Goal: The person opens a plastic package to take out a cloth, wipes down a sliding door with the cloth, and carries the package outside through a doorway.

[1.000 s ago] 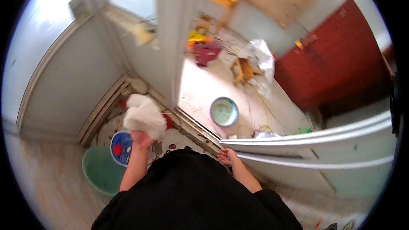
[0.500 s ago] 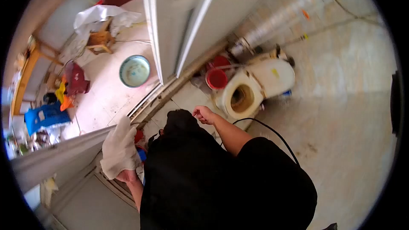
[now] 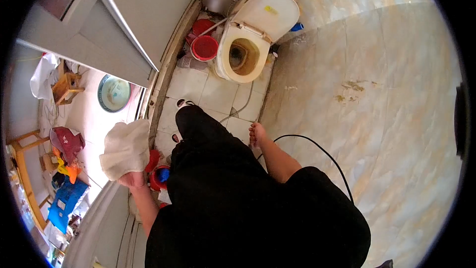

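Observation:
My left hand (image 3: 132, 179) holds a cream-coloured cloth (image 3: 125, 149), which drapes over its fingers and hides them. Just below and right of the cloth, a red bucket (image 3: 157, 178) with something blue inside stands partly behind my black clothing. My right hand (image 3: 256, 134) hangs over the tiles with its fingers curled in, and nothing shows in it. Ahead of that hand stands a toilet (image 3: 222, 59) with its lid (image 3: 270, 12) raised and brown stains in the bowl.
Red buckets (image 3: 204, 48) stand left of the toilet. A hose (image 3: 243, 107) runs across the floor tiles. Sliding door panels (image 3: 124, 25) border the doorway, beyond which are a basin (image 3: 114, 93), a wooden stool (image 3: 66, 88) and a blue bag (image 3: 67, 204). A marbled wall (image 3: 386, 119) is on my right.
My view has turned, so the toilet and doorway sit further left. My left hand still carries the cloth, now spread wider. The right hand hangs lower, still curled.

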The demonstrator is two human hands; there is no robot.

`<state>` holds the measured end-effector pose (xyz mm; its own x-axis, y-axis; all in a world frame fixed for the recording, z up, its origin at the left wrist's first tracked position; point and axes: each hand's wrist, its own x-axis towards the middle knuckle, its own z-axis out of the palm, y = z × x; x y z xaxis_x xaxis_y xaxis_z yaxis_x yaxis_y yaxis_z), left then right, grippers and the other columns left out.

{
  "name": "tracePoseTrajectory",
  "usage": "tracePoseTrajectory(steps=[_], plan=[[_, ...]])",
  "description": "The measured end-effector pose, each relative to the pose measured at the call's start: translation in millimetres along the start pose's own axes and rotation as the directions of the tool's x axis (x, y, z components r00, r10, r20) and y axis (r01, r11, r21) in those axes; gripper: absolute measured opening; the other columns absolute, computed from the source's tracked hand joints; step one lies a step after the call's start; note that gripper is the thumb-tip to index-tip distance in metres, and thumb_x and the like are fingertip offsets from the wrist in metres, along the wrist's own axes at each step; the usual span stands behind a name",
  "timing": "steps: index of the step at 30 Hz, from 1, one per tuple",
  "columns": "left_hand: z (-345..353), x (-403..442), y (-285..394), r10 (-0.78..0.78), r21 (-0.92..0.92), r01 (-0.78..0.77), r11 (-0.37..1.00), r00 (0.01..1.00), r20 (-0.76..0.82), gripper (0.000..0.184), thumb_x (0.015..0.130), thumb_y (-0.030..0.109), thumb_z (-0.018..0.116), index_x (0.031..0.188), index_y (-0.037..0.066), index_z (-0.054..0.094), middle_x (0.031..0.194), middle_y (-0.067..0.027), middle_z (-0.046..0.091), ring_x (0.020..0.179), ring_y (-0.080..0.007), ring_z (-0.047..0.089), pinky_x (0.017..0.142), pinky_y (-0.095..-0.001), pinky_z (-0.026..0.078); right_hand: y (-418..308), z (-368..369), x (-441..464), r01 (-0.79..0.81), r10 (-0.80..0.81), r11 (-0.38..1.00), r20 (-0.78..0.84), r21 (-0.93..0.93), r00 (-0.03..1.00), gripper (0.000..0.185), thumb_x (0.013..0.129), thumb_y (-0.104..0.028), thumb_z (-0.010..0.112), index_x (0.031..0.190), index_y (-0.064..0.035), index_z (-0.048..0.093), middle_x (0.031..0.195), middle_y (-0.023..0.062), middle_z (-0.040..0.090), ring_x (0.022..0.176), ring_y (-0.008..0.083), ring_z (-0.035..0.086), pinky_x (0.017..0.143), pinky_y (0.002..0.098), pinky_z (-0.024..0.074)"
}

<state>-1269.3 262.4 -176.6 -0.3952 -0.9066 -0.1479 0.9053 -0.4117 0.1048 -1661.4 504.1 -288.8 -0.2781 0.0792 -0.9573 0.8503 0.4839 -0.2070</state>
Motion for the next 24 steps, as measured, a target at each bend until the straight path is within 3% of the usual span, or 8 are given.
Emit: tracePoseTrajectory(steps=[5,8,11,14,17,19,22,24], plan=[[12,15,-24,-0.012,0.034,0.015,0.999,0.996,-0.091,0.053,0.088,0.033,0.045,0.131,0.005,0.032,0.137,-0.0134,0.031,0.126,-0.0305,0.029,0.106,-0.0502,0.017,-17,16,4,0.102,-0.109,0.981,-0.030,-0.165,0.994,0.024,0.080,-0.030,0.047,0.075,-0.0067,0.051,0.048,-0.0021,0.029,0.040,0.0121,0.026,0.041,0.0299,0.0220],[14,17,-33,-0.014,0.051,0.021,0.998,0.992,-0.123,0.050,0.089,0.032,0.043,0.131,0.006,0.034,0.136,-0.0127,0.033,0.126,-0.0305,0.029,0.105,-0.0501,0.019,-27,23,16,0.156,-0.166,0.935,-0.003,-0.320,0.986,0.027,0.074,-0.032,0.050,0.068,-0.0058,0.051,0.050,0.0003,0.033,0.044,0.0142,0.032,0.042,0.0313,0.0251],[7,18,-34,-0.054,0.107,0.061,0.992,0.996,-0.066,0.043,0.089,0.029,0.043,0.127,0.008,0.041,0.132,-0.0113,0.040,0.122,-0.0285,0.036,0.104,-0.0488,0.022,-31,24,34,0.217,-0.239,0.828,0.026,-0.517,0.971,0.028,0.073,-0.032,0.051,0.071,-0.0043,0.055,0.051,0.0029,0.041,0.046,0.0163,0.038,0.043,0.0339,0.0299],[9,30,-43,-0.046,0.117,0.058,0.991,0.994,-0.100,0.040,0.090,0.029,0.041,0.125,0.009,0.043,0.129,-0.0107,0.043,0.119,-0.0279,0.039,0.103,-0.0488,0.024,-30,18,75,0.432,-0.428,0.580,0.192,-0.691,0.883,0.027,0.072,-0.029,0.051,0.076,-0.0039,0.060,0.058,0.0060,0.050,0.050,0.0179,0.043,0.047,0.0355,0.0346],[17,37,-55,-0.010,0.145,0.040,0.989,0.980,-0.199,0.040,0.091,0.030,0.040,0.124,0.008,0.044,0.126,-0.0111,0.046,0.117,-0.0279,0.041,0.102,-0.0488,0.025,-48,24,55,0.216,-0.230,0.670,0.078,-0.710,0.970,0.027,0.072,-0.028,0.051,0.078,-0.0042,0.061,0.068,0.0084,0.055,0.054,0.0189,0.045,0.050,0.0357,0.0367],[24,40,-66,0.039,0.186,0.016,0.982,0.957,-0.288,0.039,0.091,0.030,0.039,0.123,0.007,0.045,0.124,-0.0114,0.047,0.116,-0.0280,0.042,0.102,-0.0488,0.026,-51,20,57,0.222,-0.216,0.679,0.099,-0.700,0.971,0.028,0.071,-0.028,0.051,0.080,-0.0037,0.061,0.072,0.0095,0.056,0.057,0.0193,0.046,0.051,0.0357,0.0370],[23,43,-77,-0.048,0.020,0.051,0.998,0.988,-0.145,0.039,0.091,0.030,0.039,0.122,0.006,0.045,0.124,-0.0117,0.047,0.116,-0.0278,0.042,0.101,-0.0487,0.027,-58,10,62,0.171,-0.152,0.722,0.087,-0.671,0.985,0.029,0.072,-0.028,0.051,0.082,-0.0021,0.059,0.075,0.0110,0.055,0.060,0.0201,0.046,0.051,0.0358,0.0363],[34,41,-86,0.009,0.081,0.013,0.997,0.964,-0.265,0.038,0.091,0.029,0.040,0.120,0.006,0.047,0.121,-0.0113,0.050,0.113,-0.0273,0.045,0.101,-0.0485,0.028,-59,6,74,0.153,-0.128,0.735,0.087,-0.660,0.988,0.028,0.072,-0.026,0.051,0.081,-0.0015,0.059,0.074,0.0111,0.055,0.059,0.0198,0.045,0.051,0.0357,0.0356]])
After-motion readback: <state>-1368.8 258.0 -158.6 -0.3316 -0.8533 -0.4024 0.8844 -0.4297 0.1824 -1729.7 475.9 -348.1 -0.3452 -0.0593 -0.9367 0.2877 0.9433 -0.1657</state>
